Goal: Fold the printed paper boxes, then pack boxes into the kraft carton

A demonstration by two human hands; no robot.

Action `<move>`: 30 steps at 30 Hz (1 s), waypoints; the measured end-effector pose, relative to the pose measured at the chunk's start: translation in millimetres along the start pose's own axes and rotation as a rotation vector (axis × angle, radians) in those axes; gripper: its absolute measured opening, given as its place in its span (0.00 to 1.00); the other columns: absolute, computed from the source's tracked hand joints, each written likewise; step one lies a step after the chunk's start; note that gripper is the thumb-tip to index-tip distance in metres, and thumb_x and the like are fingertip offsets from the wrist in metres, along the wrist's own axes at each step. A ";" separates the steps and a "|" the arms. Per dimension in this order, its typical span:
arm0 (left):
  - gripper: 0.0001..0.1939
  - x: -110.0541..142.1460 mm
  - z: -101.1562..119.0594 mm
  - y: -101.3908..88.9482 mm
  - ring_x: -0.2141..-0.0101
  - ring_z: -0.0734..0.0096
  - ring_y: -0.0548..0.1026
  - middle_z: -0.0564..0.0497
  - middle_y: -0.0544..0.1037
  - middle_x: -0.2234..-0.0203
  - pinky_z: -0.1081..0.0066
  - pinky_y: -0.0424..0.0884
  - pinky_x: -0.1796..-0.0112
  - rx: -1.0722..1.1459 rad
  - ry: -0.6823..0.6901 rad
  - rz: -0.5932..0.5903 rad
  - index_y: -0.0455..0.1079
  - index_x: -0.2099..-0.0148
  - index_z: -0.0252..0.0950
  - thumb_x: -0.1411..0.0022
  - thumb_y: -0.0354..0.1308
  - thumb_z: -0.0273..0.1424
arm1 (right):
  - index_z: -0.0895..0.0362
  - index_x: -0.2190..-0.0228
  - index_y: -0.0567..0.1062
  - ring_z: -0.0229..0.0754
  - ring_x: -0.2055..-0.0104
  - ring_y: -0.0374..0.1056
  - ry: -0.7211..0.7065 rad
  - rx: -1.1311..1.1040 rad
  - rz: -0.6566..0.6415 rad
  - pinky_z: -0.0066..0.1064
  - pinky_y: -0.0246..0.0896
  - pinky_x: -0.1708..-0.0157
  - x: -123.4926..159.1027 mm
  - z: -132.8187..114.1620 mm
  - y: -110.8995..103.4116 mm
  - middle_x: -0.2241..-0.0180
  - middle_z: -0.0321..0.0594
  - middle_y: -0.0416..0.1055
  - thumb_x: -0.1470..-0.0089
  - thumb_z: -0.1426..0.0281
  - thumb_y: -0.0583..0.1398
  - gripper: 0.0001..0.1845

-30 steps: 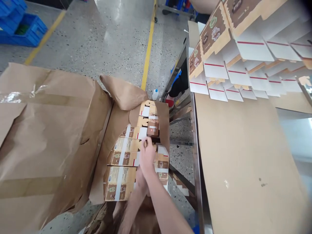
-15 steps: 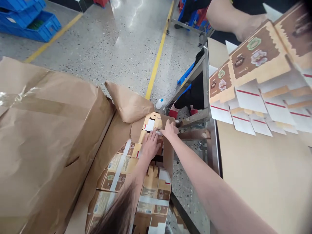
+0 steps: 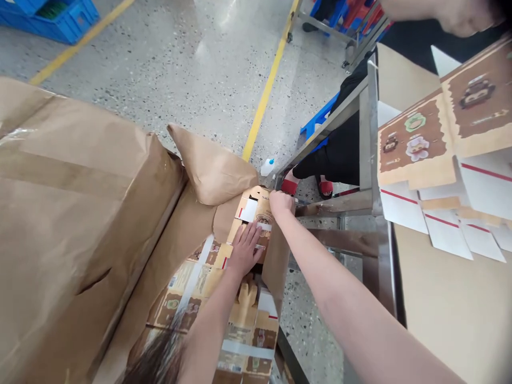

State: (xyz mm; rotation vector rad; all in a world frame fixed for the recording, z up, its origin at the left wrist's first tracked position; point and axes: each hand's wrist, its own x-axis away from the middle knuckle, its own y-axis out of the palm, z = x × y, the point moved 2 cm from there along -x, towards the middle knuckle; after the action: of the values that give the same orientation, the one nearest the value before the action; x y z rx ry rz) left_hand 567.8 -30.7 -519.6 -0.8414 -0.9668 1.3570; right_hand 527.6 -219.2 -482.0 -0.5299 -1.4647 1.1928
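Head view: a worker leans over an opened brown kraft-paper wrapper (image 3: 100, 213) holding stacks of flat, printed tan-and-brown carton blanks (image 3: 248, 341). The left hand (image 3: 246, 248) lies flat, fingers spread, pressing on the top blank of the far stack (image 3: 256, 213); the right hand (image 3: 280, 202) is curled over that stack's far edge, just beyond the left, fingers hooked around the cardboard. A judgement: a clean lift calls for the right fingers to get fully under a bundle's edge while the left palm steadies the sheets below, so none slide or bend. To the right of both arms, a cardboard-covered worktable (image 3: 452, 320) carries fanned blanks (image 3: 440, 160); another person's arm (image 3: 440, 13) shows at top.
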 end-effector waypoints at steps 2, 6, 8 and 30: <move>0.30 0.1 -0.8 1.5 0.36 0.64 0.46 0.45 0.49 0.35 0.56 0.41 0.38 0.023 0.002 0.002 0.45 0.34 0.33 0.35 0.40 0.38 | 0.60 0.53 0.69 0.44 0.55 0.69 0.045 0.002 -0.022 0.42 0.67 0.57 -5.4 5.8 -1.5 0.53 0.45 0.69 0.43 0.65 0.58 0.17; 0.29 0.3 -3.6 0.2 0.36 0.65 0.46 0.46 0.48 0.35 0.57 0.39 0.37 0.081 -0.003 -0.002 0.46 0.34 0.33 0.35 0.42 0.37 | 0.59 0.52 0.68 0.43 0.57 0.70 0.215 0.024 -0.091 0.40 0.69 0.59 -13.5 39.0 -12.5 0.54 0.43 0.69 0.42 0.65 0.57 0.17; 0.29 0.3 -4.0 -3.6 0.36 0.66 0.46 0.46 0.49 0.35 0.58 0.39 0.37 0.111 -0.016 -0.010 0.47 0.35 0.34 0.36 0.44 0.37 | 0.60 0.53 0.68 0.43 0.57 0.70 0.280 0.041 -0.145 0.40 0.69 0.59 -15.4 51.9 -18.8 0.54 0.44 0.69 0.42 0.66 0.57 0.16; 0.14 -58.3 146.5 -6.3 0.65 0.71 0.75 0.49 0.75 0.63 0.63 0.74 0.63 0.454 -0.308 -0.435 0.66 0.51 0.33 0.37 0.53 0.33 | 0.58 0.52 0.68 0.45 0.53 0.68 0.198 0.020 -0.127 0.43 0.66 0.55 0.2 55.1 -35.7 0.51 0.44 0.68 0.41 0.63 0.56 0.17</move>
State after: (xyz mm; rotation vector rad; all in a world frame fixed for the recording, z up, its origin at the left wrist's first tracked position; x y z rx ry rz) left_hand 437.5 -97.3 -460.7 -0.0691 -0.9530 1.2666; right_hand 487.2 -253.7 -443.4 -0.5181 -1.2974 1.0238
